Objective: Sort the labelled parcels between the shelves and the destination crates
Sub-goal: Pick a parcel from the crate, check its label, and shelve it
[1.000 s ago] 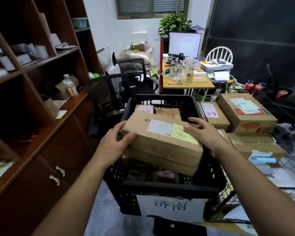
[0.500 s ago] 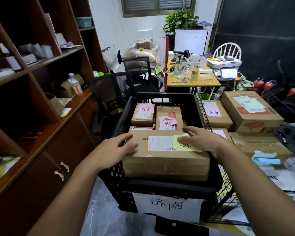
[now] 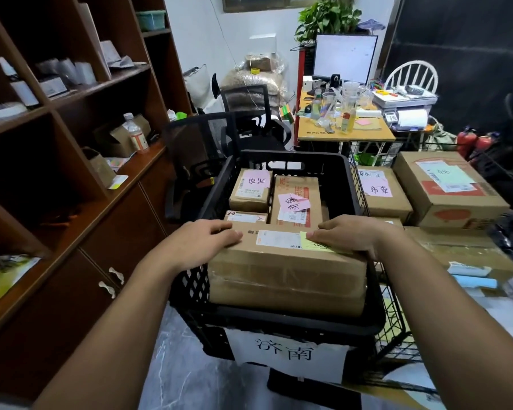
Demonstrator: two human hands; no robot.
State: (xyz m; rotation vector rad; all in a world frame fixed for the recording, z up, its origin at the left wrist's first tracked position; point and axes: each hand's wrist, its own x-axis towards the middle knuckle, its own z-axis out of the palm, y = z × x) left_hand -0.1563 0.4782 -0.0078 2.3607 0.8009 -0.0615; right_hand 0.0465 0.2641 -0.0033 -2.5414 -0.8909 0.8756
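Head view: a person's two bare forearms reach forward over a crate.
Parcel: the brown cardboard parcel (image 3: 284,273) with a white shipping label and a yellow sticky note lies flat at the near end of the black plastic lattice crate (image 3: 349,184), its top above the near rim.
Left hand: the left hand (image 3: 202,241) rests on the parcel's top left corner with its fingers laid loosely over the top face and nothing clasped; the thumb is hidden.
Right hand: the right hand (image 3: 349,235) lies on the top right corner with its fingers nearly straight, fingertips on the yellow note.
Crate sign: a white paper sheet with handwritten characters (image 3: 287,353) hangs on the near wall.
Other contents: behind the parcel lie a small brown box with a pink note (image 3: 250,190) and a red-printed box with a pink note (image 3: 296,199), side by side.
Right side: a black wire basket (image 3: 397,329) stands just beside the crate, with more cardboard boxes beyond it, including a large taped one (image 3: 447,190).
Left side: a dark brown wooden shelf unit (image 3: 72,113) carries a clear plastic bottle (image 3: 135,131).
Behind: a black mesh office chair (image 3: 202,149) stands beyond the crate.
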